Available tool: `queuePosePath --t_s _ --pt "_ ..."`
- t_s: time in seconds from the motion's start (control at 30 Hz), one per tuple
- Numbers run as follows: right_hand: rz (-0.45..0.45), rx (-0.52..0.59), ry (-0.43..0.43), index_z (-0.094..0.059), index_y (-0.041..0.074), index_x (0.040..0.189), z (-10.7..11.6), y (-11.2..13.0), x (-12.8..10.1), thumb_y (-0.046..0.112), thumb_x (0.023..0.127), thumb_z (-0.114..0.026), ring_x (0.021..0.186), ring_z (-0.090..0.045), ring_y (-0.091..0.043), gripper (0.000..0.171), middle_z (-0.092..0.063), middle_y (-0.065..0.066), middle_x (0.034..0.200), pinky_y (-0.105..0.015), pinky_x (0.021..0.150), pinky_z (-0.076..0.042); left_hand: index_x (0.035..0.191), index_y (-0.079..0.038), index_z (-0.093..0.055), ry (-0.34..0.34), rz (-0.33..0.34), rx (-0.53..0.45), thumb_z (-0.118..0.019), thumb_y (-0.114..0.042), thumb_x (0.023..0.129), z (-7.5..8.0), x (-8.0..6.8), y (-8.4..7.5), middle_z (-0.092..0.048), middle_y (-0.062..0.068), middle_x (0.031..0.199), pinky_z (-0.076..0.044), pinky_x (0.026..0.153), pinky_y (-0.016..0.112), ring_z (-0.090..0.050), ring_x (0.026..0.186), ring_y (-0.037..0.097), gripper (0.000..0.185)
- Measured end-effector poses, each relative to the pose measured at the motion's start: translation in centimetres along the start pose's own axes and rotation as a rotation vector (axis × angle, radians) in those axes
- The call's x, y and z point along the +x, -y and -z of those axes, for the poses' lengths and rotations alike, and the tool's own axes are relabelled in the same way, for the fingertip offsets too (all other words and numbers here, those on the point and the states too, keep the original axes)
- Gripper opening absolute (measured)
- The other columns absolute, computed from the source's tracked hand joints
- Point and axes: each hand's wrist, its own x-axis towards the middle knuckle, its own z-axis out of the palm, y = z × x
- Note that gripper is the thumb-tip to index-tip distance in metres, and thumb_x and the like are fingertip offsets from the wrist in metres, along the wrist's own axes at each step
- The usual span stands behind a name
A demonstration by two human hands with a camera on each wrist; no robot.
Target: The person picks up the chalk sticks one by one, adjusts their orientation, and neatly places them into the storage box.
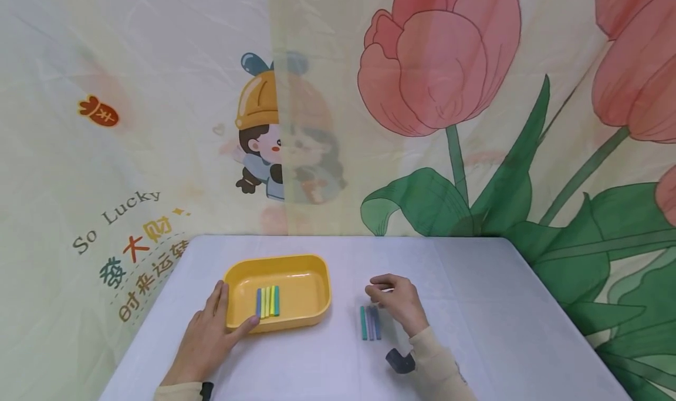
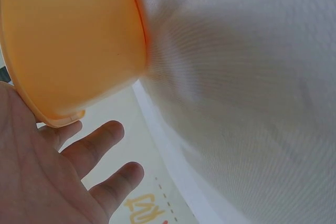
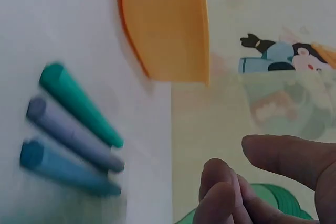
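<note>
Three sticks [image 1: 370, 324], just left of right hand [image 1: 398, 301].
Thumb parted from bent fingers; left hand [image 1: 205, 336] spread against yellow tray [image 1: 305, 298], more sticks [image 1: 271, 301] past thumb.

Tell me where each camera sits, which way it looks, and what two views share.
Head: on the head, looking forward and down at the yellow tray; left hand and right hand show.
Left wrist: on that wrist, facing the tray's outer wall; the left hand partly shows.
Right wrist: on that wrist, facing three sticks and the tray; the right hand partly shows.
Shared: head and right wrist both show those sticks.
</note>
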Motion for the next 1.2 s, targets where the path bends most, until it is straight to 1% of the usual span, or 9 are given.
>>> queuePosePath --t_s 0.1,0.2,0.33,0.4,0.47,0.57,0.8,0.97,1.2 --pt "-0.008 -0.047 -0.005 -0.073 0.003 0.113 0.7 -0.7 0.0 0.025 0.088 -0.079 0.079 -0.07 -0.022 0.034 -0.07 -0.005 0.094 -0.037 0.069 -0.06 0.158 0.009 -0.006 -0.009 -0.008 0.002 -0.047 -0.083 0.087 0.0 -0.1 0.0 -0.01 0.031 0.164 -0.027 0.111 0.069 -0.033 0.137 0.056 0.123" --pt "-0.044 -0.113 -0.001 -0.075 0.005 0.108 0.9 -1.4 -0.1 0.025 0.087 -0.08 0.076 -0.067 -0.019 0.03 -0.069 -0.004 0.091 -0.032 0.066 -0.058 0.158 0.009 -0.006 -0.013 -0.013 0.0 -0.047 -0.082 0.087 -0.1 -0.1 0.1 -0.01 0.031 0.164 -0.028 0.111 0.069 -0.033 0.138 0.055 0.123" --pt "-0.101 -0.2 0.019 -0.075 0.006 0.102 0.9 -2.4 -0.2 0.025 0.085 -0.082 0.076 -0.062 -0.016 0.026 -0.069 -0.003 0.088 -0.032 0.067 -0.056 0.158 0.008 -0.005 -0.007 -0.003 0.0 -0.047 -0.083 0.087 -0.2 -0.1 0.0 -0.009 0.031 0.164 -0.029 0.111 0.069 -0.035 0.136 0.055 0.123" --pt "-0.106 -0.239 0.033 -0.075 0.006 0.1 0.8 -2.9 -0.3 0.024 0.085 -0.082 0.075 -0.062 -0.016 0.025 -0.069 -0.002 0.085 -0.032 0.067 -0.056 0.158 0.008 -0.005 -0.001 0.003 0.0 -0.047 -0.084 0.086 -0.2 -0.1 0.0 -0.009 0.031 0.164 -0.029 0.111 0.069 -0.035 0.136 0.055 0.124" --pt "-0.098 -0.262 0.048 -0.074 0.005 0.099 0.7 -3.3 -0.3 0.023 0.084 -0.082 0.073 -0.062 -0.015 0.024 -0.068 -0.001 0.082 -0.032 0.066 -0.055 0.158 0.008 -0.005 -0.003 0.001 0.0 -0.047 -0.084 0.086 -0.2 -0.1 0.1 -0.01 0.031 0.164 -0.029 0.111 0.069 -0.035 0.136 0.055 0.124" --pt "-0.062 -0.286 0.064 -0.074 0.005 0.096 0.4 -3.8 -0.3 0.022 0.084 -0.082 0.07 -0.062 -0.014 0.022 -0.068 0.0 0.079 -0.031 0.063 -0.055 0.158 0.008 -0.005 -0.008 -0.002 -0.001 -0.047 -0.083 0.087 -0.2 -0.1 0.1 -0.01 0.031 0.164 -0.029 0.111 0.069 -0.035 0.136 0.055 0.124" --pt "0.004 -0.312 0.049 -0.074 0.004 0.094 -0.2 -3.9 -0.6 0.018 0.083 -0.081 0.071 -0.062 -0.013 0.02 -0.068 0.0 0.079 -0.03 0.064 -0.056 0.158 0.008 -0.006 -0.02 -0.014 0.0 -0.047 -0.083 0.087 -0.2 0.0 0.2 -0.01 0.031 0.164 -0.029 0.11 0.069 -0.035 0.137 0.055 0.123" --pt "0.022 -0.325 0.028 -0.074 0.002 0.092 -0.5 -3.6 -0.8 0.015 0.081 -0.081 0.071 -0.061 -0.015 0.019 -0.067 -0.001 0.078 -0.03 0.063 -0.055 0.158 0.009 -0.006 -0.019 -0.007 -0.001 -0.047 -0.083 0.087 -0.1 0.0 0.1 -0.01 0.031 0.164 -0.029 0.111 0.069 -0.035 0.137 0.055 0.123" --pt "0.013 -0.344 -0.005 -0.073 0.0 0.092 -1.1 -3.3 -0.9 0.01 0.08 -0.08 0.068 -0.06 -0.015 0.017 -0.065 -0.001 0.074 -0.029 0.06 -0.054 0.158 0.009 -0.007 -0.013 0.005 0.008 -0.047 -0.084 0.086 -0.1 0.0 0.0 -0.011 0.031 0.164 -0.029 0.11 0.069 -0.038 0.134 0.056 0.124"
